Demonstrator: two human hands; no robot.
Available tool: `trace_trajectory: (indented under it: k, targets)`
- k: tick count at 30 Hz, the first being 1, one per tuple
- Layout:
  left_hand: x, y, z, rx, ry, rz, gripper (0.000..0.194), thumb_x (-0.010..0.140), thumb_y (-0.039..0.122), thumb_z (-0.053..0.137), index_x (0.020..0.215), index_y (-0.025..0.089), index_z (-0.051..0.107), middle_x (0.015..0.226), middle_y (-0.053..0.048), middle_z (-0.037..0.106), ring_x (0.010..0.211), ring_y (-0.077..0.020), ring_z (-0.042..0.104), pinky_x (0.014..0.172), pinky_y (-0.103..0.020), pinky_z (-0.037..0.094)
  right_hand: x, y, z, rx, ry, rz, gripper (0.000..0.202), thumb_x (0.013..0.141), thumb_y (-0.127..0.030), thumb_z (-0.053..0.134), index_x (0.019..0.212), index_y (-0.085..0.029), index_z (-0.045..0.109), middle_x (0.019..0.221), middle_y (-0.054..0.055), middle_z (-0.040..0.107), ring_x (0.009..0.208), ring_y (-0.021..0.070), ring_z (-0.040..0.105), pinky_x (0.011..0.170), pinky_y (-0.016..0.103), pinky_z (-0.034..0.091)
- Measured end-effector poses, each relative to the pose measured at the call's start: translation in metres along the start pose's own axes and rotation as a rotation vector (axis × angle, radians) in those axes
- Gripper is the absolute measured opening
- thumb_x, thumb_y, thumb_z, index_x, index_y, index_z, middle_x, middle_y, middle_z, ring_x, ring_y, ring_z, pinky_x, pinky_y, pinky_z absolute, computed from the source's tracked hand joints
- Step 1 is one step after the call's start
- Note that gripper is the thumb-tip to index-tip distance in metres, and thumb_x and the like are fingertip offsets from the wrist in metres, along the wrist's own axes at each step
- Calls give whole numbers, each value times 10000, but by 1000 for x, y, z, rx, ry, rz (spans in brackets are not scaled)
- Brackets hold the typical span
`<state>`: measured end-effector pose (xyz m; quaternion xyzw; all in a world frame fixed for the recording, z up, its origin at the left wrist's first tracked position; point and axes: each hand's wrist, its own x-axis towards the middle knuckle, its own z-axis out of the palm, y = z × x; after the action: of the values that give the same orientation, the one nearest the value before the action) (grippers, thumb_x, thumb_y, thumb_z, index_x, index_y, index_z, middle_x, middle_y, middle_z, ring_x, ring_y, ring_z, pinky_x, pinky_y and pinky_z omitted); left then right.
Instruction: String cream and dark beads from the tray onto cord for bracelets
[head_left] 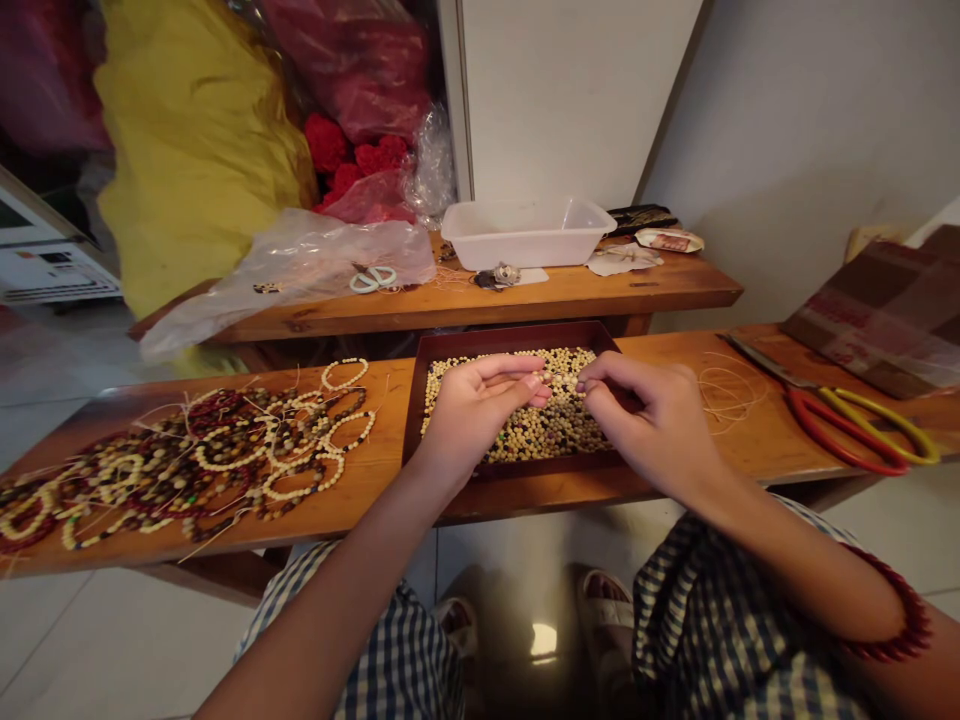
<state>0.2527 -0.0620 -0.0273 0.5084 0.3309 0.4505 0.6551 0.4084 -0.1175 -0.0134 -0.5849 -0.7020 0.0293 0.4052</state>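
Note:
A short string of pale beads (561, 381) stretches between my hands, above a dark red tray (517, 338) filled with loose beads (517, 430) in cream, brown and black. My left hand (480, 400) pinches one end between thumb and fingers. At the other end, the thumb and forefinger of my right hand (645, 412) are closed on the string, with the very tips partly hidden. Left of the tray lies a heap of strung bead bracelets (225, 450) with loose thread ends. A coil of thin thread (731, 395) rests right of the tray.
Large scissors (855, 425) with red and yellow handles lie at the bench's right, by a cardboard box (889, 310). On the rear bench (315, 318) are a white plastic tub (529, 240), small pale-handled scissors (373, 279) and a clear plastic bag (300, 255).

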Motion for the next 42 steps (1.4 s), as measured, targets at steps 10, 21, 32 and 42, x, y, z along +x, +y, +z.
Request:
trace_trajectory:
  k: [10,21,32,42]
  targets:
    - [-3,3,0,100,-68,55,196,675,169,722,862,130,674,745,-28,698,674,-122,661,742,-279,537,2,1,-2,139,-80,42,140,740,-131,488,645,-174,581,522,-38,498,476,81,405,496,226,307]
    - [-2,6,-2,48,-22,128,356,716,153,689,1051,127,572,846,-47,703,728,-122,662,758,-269,530,5,2,-4,299,-38,196,173,736,-155,496,583,-184,571,573,-14,556,549,108,459,517,241,334]
    - [-1,6,-4,124,6,172,464,651,168,746,1068,139,544,852,-46,703,802,-138,662,759,-249,523,3,1,-5,142,-35,107,164,748,-151,488,599,-183,549,556,-15,539,533,106,452,520,240,329]
    - [0,4,-1,186,26,237,417,665,101,705,1047,135,541,797,-21,700,776,-117,667,749,-231,534,3,0,-4,79,-36,22,148,739,-144,485,612,-185,550,509,-32,508,477,91,433,487,224,323]
